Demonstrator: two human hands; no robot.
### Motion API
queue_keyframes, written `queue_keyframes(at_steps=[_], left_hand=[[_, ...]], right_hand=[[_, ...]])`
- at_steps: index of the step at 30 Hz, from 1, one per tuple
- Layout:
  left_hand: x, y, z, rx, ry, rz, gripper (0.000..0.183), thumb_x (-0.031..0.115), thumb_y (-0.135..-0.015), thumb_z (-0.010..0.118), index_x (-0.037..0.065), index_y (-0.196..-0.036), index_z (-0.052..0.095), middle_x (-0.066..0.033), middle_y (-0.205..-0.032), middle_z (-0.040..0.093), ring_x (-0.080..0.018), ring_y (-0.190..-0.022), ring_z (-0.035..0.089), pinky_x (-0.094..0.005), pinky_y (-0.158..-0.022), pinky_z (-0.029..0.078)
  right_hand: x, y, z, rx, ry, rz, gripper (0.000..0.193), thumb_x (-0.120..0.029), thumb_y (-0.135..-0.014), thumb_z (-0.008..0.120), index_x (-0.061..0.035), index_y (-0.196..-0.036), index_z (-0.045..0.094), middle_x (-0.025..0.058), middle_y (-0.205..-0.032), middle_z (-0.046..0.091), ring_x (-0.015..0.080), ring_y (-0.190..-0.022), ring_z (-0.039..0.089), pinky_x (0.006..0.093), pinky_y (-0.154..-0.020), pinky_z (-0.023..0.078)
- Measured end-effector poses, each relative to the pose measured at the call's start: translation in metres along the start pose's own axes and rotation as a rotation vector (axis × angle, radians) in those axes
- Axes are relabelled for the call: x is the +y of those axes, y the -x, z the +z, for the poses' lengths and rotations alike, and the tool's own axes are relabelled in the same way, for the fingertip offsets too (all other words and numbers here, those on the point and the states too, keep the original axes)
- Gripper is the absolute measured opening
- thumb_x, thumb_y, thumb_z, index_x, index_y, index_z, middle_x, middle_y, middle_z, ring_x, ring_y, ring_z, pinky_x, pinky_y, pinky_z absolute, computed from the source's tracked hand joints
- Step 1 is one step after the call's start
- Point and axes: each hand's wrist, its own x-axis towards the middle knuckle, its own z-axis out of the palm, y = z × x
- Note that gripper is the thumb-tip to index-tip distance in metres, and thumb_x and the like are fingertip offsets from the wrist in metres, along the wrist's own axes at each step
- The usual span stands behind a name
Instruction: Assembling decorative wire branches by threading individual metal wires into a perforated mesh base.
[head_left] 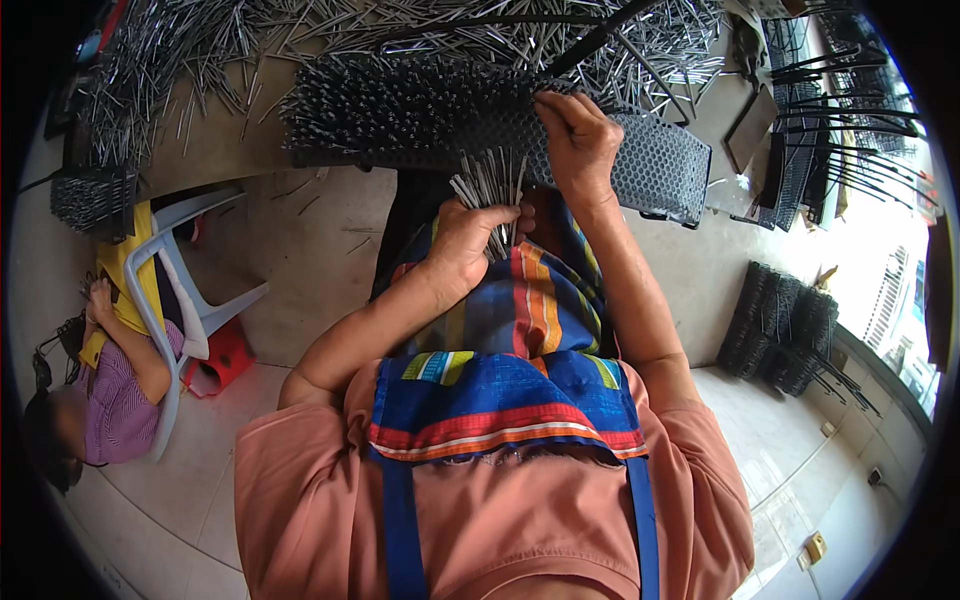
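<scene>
The black tray (655,165) lies along the near edge of the desk (235,150), its left part packed with upright metal rods and its right part showing bare holes, so the filling looks well begun, with the right stretch left. The left hand (465,240) grasps a bundle of rods (488,185) just below the tray; the right hand (583,140) bends its fingers over the bare holes, whether pinching one I cannot tell. Beyond, many loose rods (190,60) lie heaped.

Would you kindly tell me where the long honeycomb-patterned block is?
In the head view, the honeycomb-patterned block runs across the upper centre, the heap of metal rods beyond it and the right hand over its right half.
</scene>
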Motion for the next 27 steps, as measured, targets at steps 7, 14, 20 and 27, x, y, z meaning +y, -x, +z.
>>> queue_keyframes(at_steps=[7, 14, 20, 27], left_hand=[[-0.001, 0.002, 0.003, -0.087, -0.053, -0.029, 0.021, -0.004, -0.080, 0.066, -0.001, -0.101, 0.067, -0.0128, -0.088, 0.072, -0.0230, -0.073, 0.070, -0.0327, -0.061, 0.056], [-0.008, 0.002, -0.003, 0.013, -0.097, -0.011, 0.020, -0.002, -0.085, 0.063, 0.001, -0.105, 0.066, -0.0122, -0.089, 0.071, -0.0231, -0.077, 0.070, -0.0336, -0.066, 0.059], [-0.004, 0.006, 0.005, -0.013, -0.102, -0.012, 0.016, -0.002, -0.084, 0.062, -0.001, -0.099, 0.065, -0.0139, -0.087, 0.070, -0.0229, -0.073, 0.069, -0.0342, -0.064, 0.058], [-0.001, 0.007, 0.009, 0.013, -0.125, -0.032, 0.009, -0.002, -0.083, 0.061, -0.003, -0.090, 0.066, -0.0155, -0.083, 0.070, -0.0238, -0.070, 0.069, -0.0346, -0.061, 0.058]], right_hand=[[-0.002, 0.029, -0.029, -0.644, -0.389, 0.706, 0.009, -0.008, -0.078, 0.073, -0.0003, -0.078, 0.069, -0.0015, -0.058, 0.058, 0.0056, -0.054, 0.052, 0.0220, -0.047, 0.036], [-0.005, 0.016, -0.033, 0.028, -0.628, 0.647, 0.005, -0.003, -0.079, 0.072, -0.0013, -0.083, 0.070, -0.0029, -0.066, 0.059, 0.0024, -0.053, 0.043, 0.0190, -0.048, 0.029], [0.011, 0.002, -0.016, 0.220, -0.478, 0.242, 0.008, 0.008, -0.078, 0.071, 0.0030, -0.085, 0.071, 0.0021, -0.083, 0.066, 0.0066, -0.075, 0.058, 0.0194, -0.067, 0.045], [0.005, 0.002, -0.007, 0.206, -0.311, 0.195, 0.010, 0.006, -0.075, 0.073, 0.0005, -0.083, 0.072, 0.0020, -0.078, 0.066, 0.0057, -0.069, 0.057, 0.0196, -0.062, 0.044]])
